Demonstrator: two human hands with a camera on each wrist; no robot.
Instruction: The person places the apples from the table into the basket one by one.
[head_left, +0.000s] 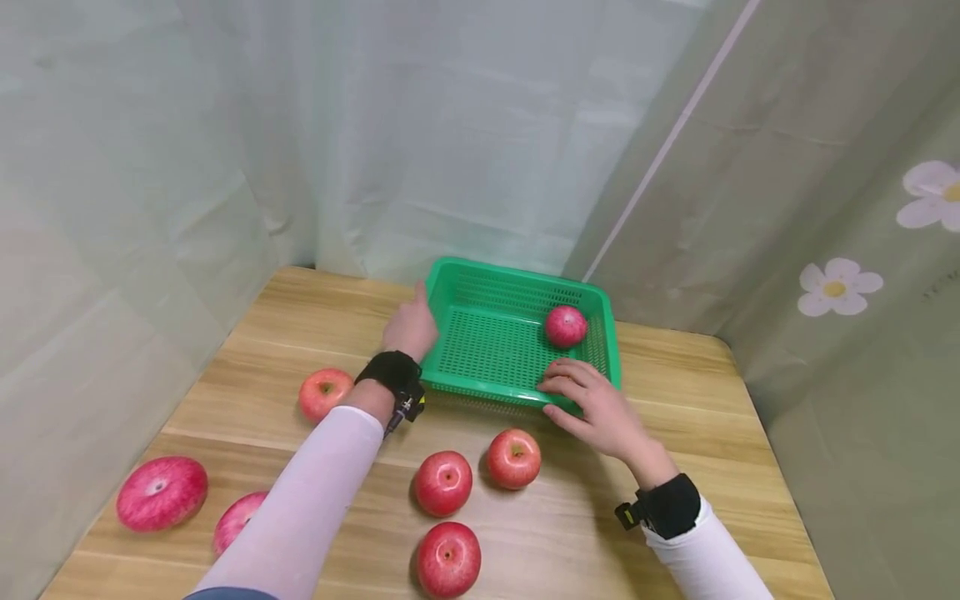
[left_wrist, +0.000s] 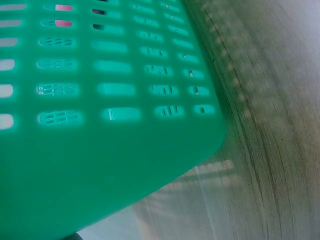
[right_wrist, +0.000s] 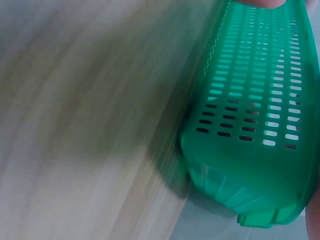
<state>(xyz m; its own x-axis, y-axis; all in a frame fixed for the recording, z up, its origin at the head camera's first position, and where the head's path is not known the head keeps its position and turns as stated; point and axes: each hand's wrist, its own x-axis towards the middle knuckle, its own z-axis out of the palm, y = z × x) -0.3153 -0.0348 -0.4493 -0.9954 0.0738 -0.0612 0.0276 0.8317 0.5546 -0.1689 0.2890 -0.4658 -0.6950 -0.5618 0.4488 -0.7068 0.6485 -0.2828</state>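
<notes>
A green perforated plastic basket (head_left: 487, 387) stands on the wooden table. My left hand (head_left: 411, 327) grips its left rim, one finger stretched along the edge and the others mostly hidden. At the front right corner my right hand (head_left: 596, 408) reaches over the rim, fingers curved round an apple that is largely covered by them. Deeper in the basket, toward the right side, lies a pinkish-red apple (head_left: 566, 327). The left wrist view shows the slotted basket wall (left_wrist: 115, 160) up close; the right wrist view looks along another basket wall (right_wrist: 240, 155).
Near the middle front lie three red apples: one (head_left: 513, 458) closest to the basket, another (head_left: 443, 483) left of it, a third (head_left: 448, 560) in front. More fruit lies left: an apple (head_left: 326, 394), a streaked pink apple (head_left: 162, 493) and one (head_left: 238, 521) partly behind my sleeve. Curtains (head_left: 480, 150) surround the table.
</notes>
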